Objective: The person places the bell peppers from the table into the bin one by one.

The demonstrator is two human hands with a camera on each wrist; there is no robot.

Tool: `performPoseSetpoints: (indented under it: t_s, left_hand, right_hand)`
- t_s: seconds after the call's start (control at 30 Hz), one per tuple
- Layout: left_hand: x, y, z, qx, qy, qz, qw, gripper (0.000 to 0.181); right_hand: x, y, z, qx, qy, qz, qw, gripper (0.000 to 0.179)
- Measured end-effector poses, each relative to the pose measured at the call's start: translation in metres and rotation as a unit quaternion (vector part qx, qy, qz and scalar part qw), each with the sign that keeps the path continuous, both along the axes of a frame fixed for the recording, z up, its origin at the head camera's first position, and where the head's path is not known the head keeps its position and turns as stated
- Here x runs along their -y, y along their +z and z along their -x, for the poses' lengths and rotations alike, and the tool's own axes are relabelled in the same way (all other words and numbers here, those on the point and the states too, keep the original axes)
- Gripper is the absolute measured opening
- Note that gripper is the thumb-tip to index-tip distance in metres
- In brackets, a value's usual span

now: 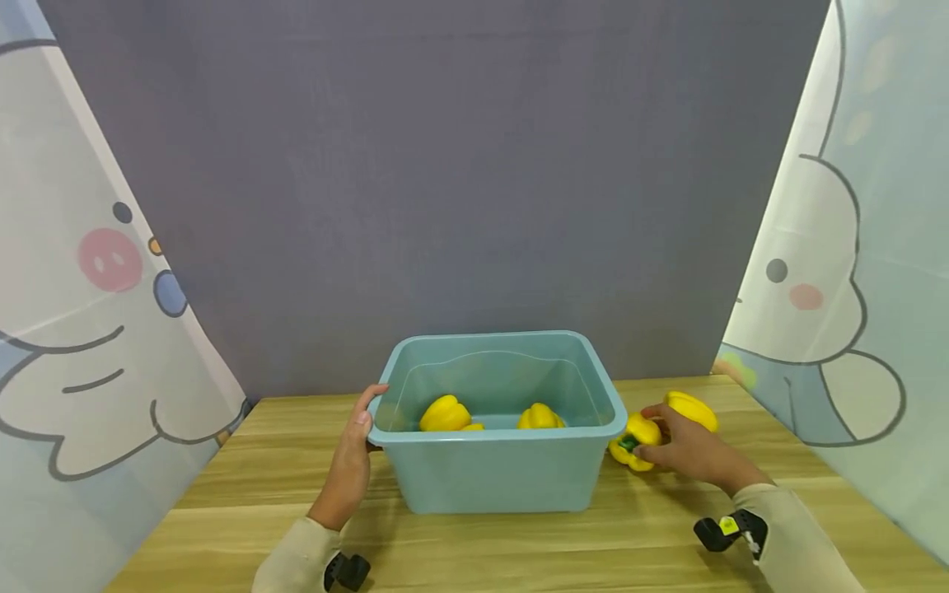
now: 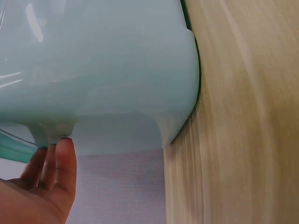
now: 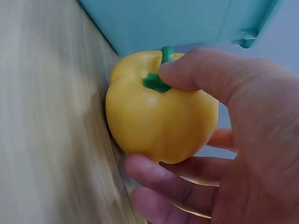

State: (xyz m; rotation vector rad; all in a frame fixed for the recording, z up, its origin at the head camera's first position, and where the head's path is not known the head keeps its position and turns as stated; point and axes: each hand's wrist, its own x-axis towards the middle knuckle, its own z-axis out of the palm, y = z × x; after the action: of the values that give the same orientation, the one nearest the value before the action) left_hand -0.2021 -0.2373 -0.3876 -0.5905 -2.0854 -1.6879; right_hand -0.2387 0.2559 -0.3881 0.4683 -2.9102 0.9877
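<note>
A light blue-green plastic bin point(image 1: 497, 476) stands on the wooden table. My left hand point(image 1: 350, 465) grips its left rim, thumb on top and fingers point(image 2: 65, 163) hooked beneath the lip. Just right of the bin, my right hand point(image 1: 695, 451) holds a yellow bell pepper point(image 3: 156, 119) on the table, with the thumb by its green stem point(image 3: 167, 53) and the other fingers around the far side. Inside the bin lie a yellow pepper point(image 1: 443, 413) at left and another pepper point(image 1: 540, 417) toward the right. A further bit of yellow shows beside the left one, mostly hidden by the front wall.
One more yellow pepper point(image 1: 693, 410) lies on the table behind my right hand. A dark grey cloth point(image 1: 474, 181) hangs behind the table point(image 1: 474, 552), and cartoon-printed curtains point(image 1: 815, 247) flank it. Each wrist wears a small black camera point(image 1: 717, 534).
</note>
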Motion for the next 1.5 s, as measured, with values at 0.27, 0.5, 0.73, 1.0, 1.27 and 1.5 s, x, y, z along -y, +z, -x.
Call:
performPoseSetpoints:
  t_s: [0.27,0.5,0.73,1.0,1.27,1.5]
  left_hand:
    - [0.000,0.001,0.001,-0.003,-0.003,0.006,1.0000,0.050]
    - [0.002,0.000,0.002,-0.005,-0.002,0.004,1.0000,0.050]
    - [0.007,-0.002,-0.001,-0.009,0.004,0.007,0.9999,0.049]
    - [0.003,-0.003,0.000,-0.001,0.004,0.000,1.0000,0.047]
    - [0.005,0.004,0.001,0.005,0.006,0.018,0.9998,0.043]
    - [0.004,0.006,0.000,0.028,-0.009,-0.004,0.9996,0.044]
  right_hand:
    - [0.000,-0.003,0.002,-0.045,0.002,-0.019,0.9988,0.073]
    - [0.002,-0.007,0.003,-0.037,0.000,-0.009,0.9993,0.071]
    - [0.006,-0.009,0.007,-0.048,0.006,-0.007,0.9988,0.071]
    - [-0.001,-0.012,0.006,-0.050,-0.001,-0.008,0.9987,0.070]
    - [-0.003,-0.014,0.009,-0.066,0.010,-0.005,0.9978,0.064]
    - [-0.007,-0.014,0.010,0.007,0.012,0.032,0.9994,0.075]
